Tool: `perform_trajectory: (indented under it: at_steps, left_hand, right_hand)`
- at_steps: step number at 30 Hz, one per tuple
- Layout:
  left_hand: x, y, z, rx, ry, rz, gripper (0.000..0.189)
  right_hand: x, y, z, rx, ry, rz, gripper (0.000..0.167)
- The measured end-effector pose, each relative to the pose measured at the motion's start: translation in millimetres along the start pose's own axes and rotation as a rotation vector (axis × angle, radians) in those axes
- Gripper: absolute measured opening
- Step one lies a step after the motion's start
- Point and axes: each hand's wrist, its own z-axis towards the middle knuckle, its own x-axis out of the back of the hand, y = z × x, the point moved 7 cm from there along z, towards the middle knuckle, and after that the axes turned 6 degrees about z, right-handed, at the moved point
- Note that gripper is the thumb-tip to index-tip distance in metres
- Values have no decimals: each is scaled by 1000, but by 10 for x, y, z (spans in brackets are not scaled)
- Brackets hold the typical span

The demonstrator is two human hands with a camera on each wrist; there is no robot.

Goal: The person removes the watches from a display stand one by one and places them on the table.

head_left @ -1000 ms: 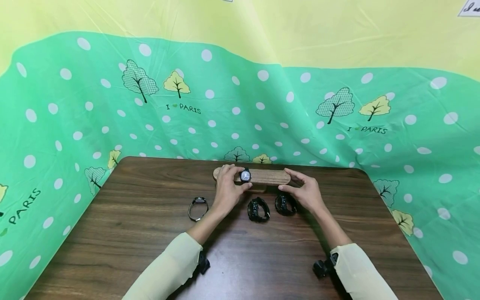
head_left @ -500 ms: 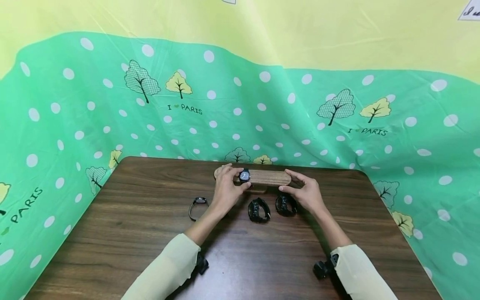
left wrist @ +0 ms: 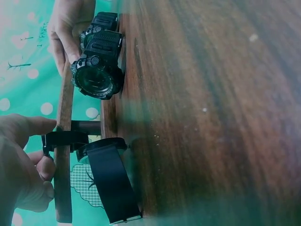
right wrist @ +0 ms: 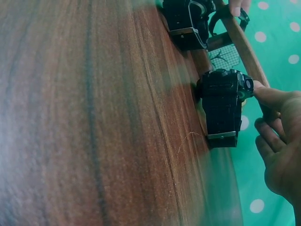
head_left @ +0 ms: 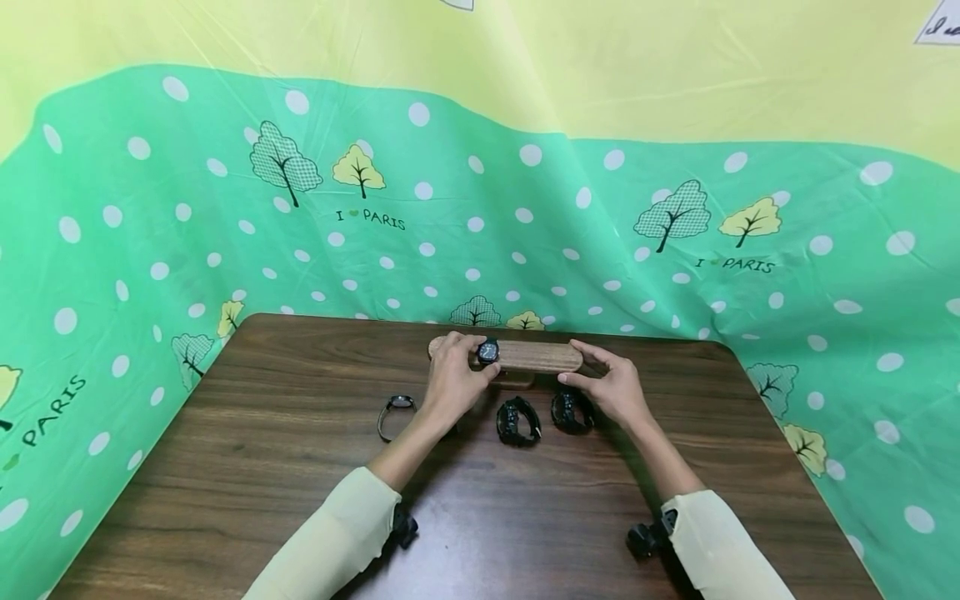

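A wooden watch stand with a rounded horizontal bar stands near the table's back edge. A dark square-faced wristwatch sits around its bar, left of the middle. My left hand pinches this watch, index finger above and thumb below. In the left wrist view, its black strap encircles the bar. My right hand grips the bar's right end between thumb and fingers, as the right wrist view also shows my right hand doing.
Two chunky black watches, one in the middle and one to the right, stand on the brown table before the stand. A thinner watch stands left, partly behind my left forearm. A green patterned cloth hangs behind the table.
The watch on the bar has shifted very slightly left with my left hand. My left forearm now covers part of the thin watch. My right hand keeps its grip on the bar.
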Motion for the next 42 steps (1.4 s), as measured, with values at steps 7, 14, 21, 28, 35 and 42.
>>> perform_trajectory:
  at_steps: [7, 14, 21, 28, 35, 42]
  left_hand:
    - [29, 5, 5, 1, 14, -2, 52]
    - [39, -75, 36, 4, 1, 10, 54]
    - [94, -127, 81, -15, -6, -29, 52]
    - [140, -174, 115, -11, -11, -70, 50]
    - [157, -180, 100, 15, -24, -101, 49]
    - [182, -196, 79, 18, -12, -112, 49]
  right_hand:
    - [1, -5, -5, 3, 1, -7, 72]
    - [-8, 8, -1, 7, 1, 2, 71]
    - [-7, -11, 2, 8, -1, 3, 72]
    - [-8, -17, 2, 4, -7, 8, 72]
    - [-12, -15, -1, 1, -5, -7, 72]
    - [-16, -22, -3, 1, -2, -2, 72]
